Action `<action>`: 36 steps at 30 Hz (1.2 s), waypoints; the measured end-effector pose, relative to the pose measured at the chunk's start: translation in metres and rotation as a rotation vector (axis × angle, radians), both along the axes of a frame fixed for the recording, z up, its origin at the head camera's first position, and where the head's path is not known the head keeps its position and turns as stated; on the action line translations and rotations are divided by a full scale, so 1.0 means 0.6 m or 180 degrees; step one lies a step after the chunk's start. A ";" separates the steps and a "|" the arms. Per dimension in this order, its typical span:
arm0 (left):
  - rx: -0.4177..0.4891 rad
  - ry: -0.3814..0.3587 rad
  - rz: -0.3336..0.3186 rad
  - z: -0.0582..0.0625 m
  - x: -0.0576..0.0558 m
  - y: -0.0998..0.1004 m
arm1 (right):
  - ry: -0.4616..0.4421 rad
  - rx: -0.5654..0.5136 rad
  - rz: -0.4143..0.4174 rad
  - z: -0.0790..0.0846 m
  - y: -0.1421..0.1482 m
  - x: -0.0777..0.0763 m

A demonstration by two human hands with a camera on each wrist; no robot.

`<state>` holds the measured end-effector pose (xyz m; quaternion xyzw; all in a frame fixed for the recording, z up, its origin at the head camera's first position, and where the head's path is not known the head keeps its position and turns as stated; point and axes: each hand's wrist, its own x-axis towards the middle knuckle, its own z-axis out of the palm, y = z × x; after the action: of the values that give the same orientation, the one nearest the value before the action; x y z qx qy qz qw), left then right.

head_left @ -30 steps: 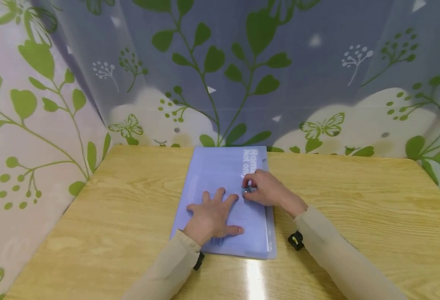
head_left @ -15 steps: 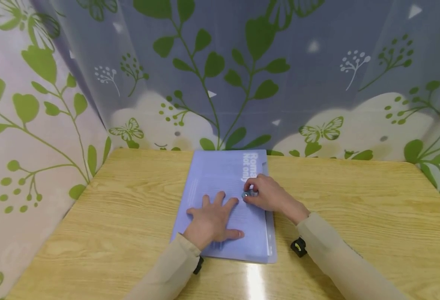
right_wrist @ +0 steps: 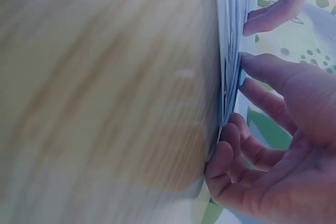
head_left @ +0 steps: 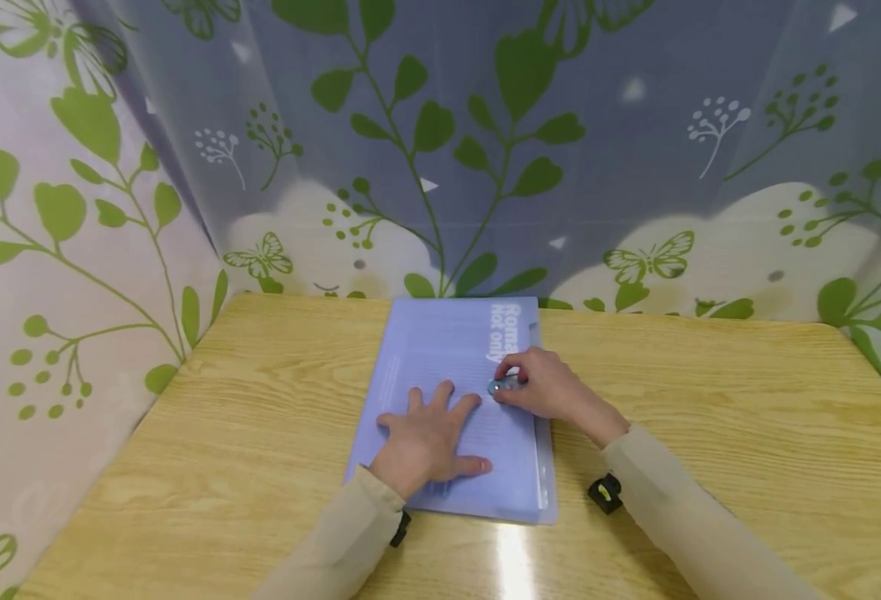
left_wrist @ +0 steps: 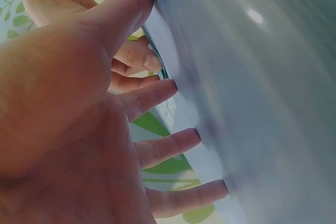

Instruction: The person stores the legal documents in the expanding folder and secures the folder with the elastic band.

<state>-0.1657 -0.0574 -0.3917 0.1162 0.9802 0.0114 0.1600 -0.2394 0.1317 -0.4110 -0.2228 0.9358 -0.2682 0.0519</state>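
Observation:
A translucent bluish-purple document folder (head_left: 417,333) lies on the table, with white printed lettering near its upper right. My left hand (head_left: 421,442) rests on the folder with its fingers spread and straight. In the left wrist view the fingertips of the left hand (left_wrist: 94,129) touch the folder's surface (left_wrist: 273,93). My right hand (head_left: 548,387) is at the folder's right side, and its thumb and forefinger pinch a small, shiny bluish closure tab (head_left: 497,387). The right wrist view shows the other fingers of the right hand (right_wrist: 278,114) curled beside the folder's layered edge (right_wrist: 229,51).
The wood-grain table (head_left: 710,400) extends to both sides of the folder. A curtain with leaf prints (head_left: 620,150) hangs along the table's back edge, and another stretch of it borders the left. A black wrist device (head_left: 605,493) sits under the right sleeve.
My right hand has shifted slightly to the right over the folder, and more of the small tab shows between its fingertips. The left hand stays spread in the same place on the folder.

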 end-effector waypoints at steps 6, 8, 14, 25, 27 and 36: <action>-0.0024 -0.0019 0.0018 0.000 0.000 -0.001 | -0.0107 -0.0037 -0.0056 0.001 0.008 0.002; -0.0038 -0.0015 0.0019 0.000 -0.001 -0.001 | -0.0129 -0.0040 -0.0094 0.001 0.012 0.002; -0.0026 0.0014 0.0001 0.000 -0.001 0.001 | -0.0183 -0.0029 -0.0151 0.000 0.026 0.001; -0.0041 -0.0015 -0.0029 0.000 0.001 0.001 | -0.0305 -0.0040 -0.0149 0.002 0.041 0.012; -0.0039 0.0009 -0.0036 0.001 0.001 0.001 | -0.0257 -0.0038 -0.0121 0.002 0.042 0.014; 0.0087 0.0033 -0.0115 0.001 0.007 -0.006 | -0.0003 -0.0072 0.0053 0.010 0.062 0.050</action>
<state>-0.1617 -0.0612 -0.3908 0.1361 0.9785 0.0214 0.1535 -0.2095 0.1687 -0.4053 -0.2310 0.9308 -0.2784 0.0520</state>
